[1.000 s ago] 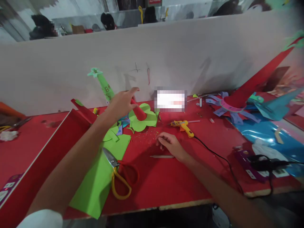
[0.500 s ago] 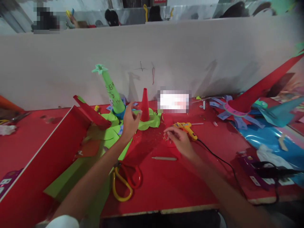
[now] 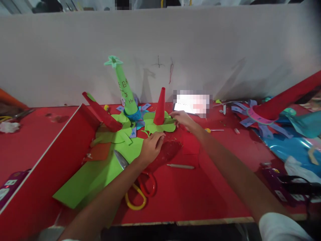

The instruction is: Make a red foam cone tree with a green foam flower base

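A small red cone point(image 3: 160, 108) stands upright on a green flower-shaped paper base point(image 3: 150, 125). My right hand point(image 3: 184, 121) is at the right edge of that base, its fingers pinched together; what they hold, if anything, is too small to name. Just in front of the base is my left hand point(image 3: 152, 147), fingers curled with thumb and fingertips close together, over the edge of green paper point(image 3: 100, 170). Scissors point(image 3: 136, 197) with one yellow and one red handle lie beside my left forearm. A pen point(image 3: 181, 166) rests on the red tabletop point(image 3: 190, 201).
A tall green cone point(image 3: 126, 88) with a star top and a leaning red cone point(image 3: 102, 112) stand at the left. A red panel point(image 3: 50, 160) rises nearer. At the right are a large red cone point(image 3: 283, 100), blue plastic point(image 3: 298, 147) and a purple box point(image 3: 278, 187).
My right hand has moved forward to the base's edge, its forearm now covering most of the glue gun. My left hand has come down and nearer. The view has tilted downward.
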`<state>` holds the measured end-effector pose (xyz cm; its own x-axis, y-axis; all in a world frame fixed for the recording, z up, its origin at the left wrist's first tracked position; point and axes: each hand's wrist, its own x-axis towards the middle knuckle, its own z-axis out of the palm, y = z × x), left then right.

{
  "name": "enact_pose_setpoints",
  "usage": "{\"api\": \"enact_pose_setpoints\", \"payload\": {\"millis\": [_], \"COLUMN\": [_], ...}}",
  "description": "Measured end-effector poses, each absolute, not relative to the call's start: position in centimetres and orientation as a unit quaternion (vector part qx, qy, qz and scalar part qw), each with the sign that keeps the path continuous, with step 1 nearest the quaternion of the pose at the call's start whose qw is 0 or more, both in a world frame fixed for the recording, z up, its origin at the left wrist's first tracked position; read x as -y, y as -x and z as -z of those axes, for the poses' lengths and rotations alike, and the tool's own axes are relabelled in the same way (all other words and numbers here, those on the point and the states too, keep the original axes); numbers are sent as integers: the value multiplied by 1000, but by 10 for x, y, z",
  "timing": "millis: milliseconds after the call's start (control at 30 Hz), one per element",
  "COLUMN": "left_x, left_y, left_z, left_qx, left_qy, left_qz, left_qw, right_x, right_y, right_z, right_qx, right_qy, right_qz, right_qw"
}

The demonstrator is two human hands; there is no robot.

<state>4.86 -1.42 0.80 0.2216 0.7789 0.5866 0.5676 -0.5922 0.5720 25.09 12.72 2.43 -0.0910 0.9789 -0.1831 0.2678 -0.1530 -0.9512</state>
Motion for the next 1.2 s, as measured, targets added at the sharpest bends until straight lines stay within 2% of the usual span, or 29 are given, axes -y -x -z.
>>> {"api": "enact_pose_setpoints", "payload": {"millis": [133,300,400,600,833,1000,1200], "left_x": [13,14,14,14,10,9,12], "left_y": [-47,-47,-48,-50,-53,-51,-52], "left_z": [-6,-5,-9,-14,-7,-9,-5], "left_qx": [-444,-443,-448,-458,-454,-459,-407], "left_qy": [-770,-763,-755,-738,-710,-708,-779], "left_qz": [-440,-445,-446,-445,-440,-440,-380], "left_qw": [130,150,174,220,310,307,289], "right_x": [-132,-114,-77,3,23,26,27], "right_y": [-253,-265,-269,-261,-243,-237,-244], "right_z": [-19,-25,-29,-21,-8,-4,-2], "right_qx": [545,549,529,501,464,514,625], "right_qy": [576,535,496,427,376,376,452], "right_qz": [-484,-395,-401,-538,-636,-597,-409], "right_qw": [369,506,559,526,489,488,488]}}
